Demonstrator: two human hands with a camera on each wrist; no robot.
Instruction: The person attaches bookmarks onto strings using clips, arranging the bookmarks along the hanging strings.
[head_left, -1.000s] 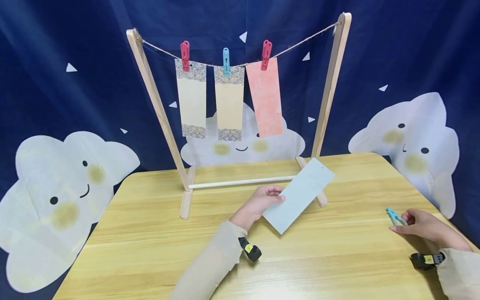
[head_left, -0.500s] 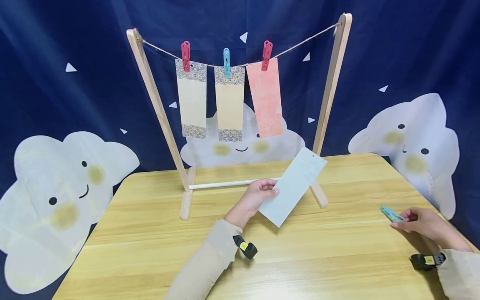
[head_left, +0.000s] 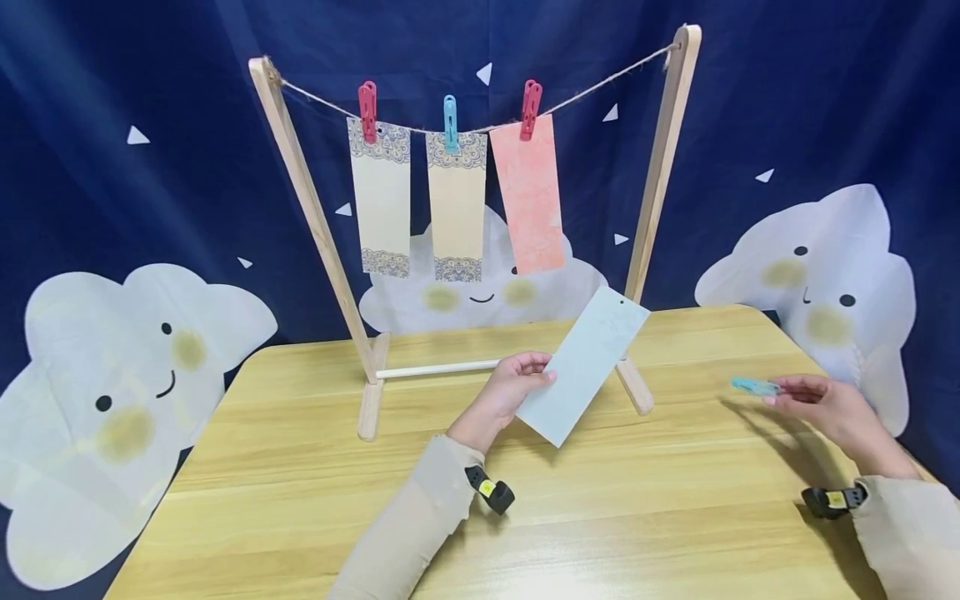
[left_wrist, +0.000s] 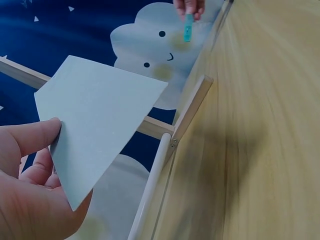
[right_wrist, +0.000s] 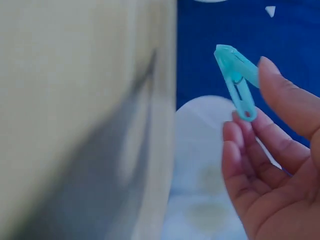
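My left hand (head_left: 504, 396) pinches a pale blue card (head_left: 585, 362) by its lower left edge, thumb on the front. The card tilts up to the right, and a small hole shows near its top edge. In the left wrist view the thumb (left_wrist: 35, 136) presses on the card (left_wrist: 100, 110). Over the table's right side my right hand (head_left: 836, 412) holds a light blue clothespin (head_left: 754, 386) between thumb and fingers. The right wrist view shows the clothespin (right_wrist: 236, 80) by its two handles, its nose pointing away from the palm.
A wooden frame (head_left: 318, 225) stands at the table's back, with a twine line (head_left: 611, 79). From it hang a white patterned card (head_left: 384, 200), a beige patterned card (head_left: 457, 208) and a pink card (head_left: 528, 200), under red and blue clothespins. A white rod (head_left: 435, 369) joins the feet.
The right hand has lifted the clothespin off the table area and carried it up and left, turning it flatter. The left hand has drawn the card slightly left and raised its top edge.
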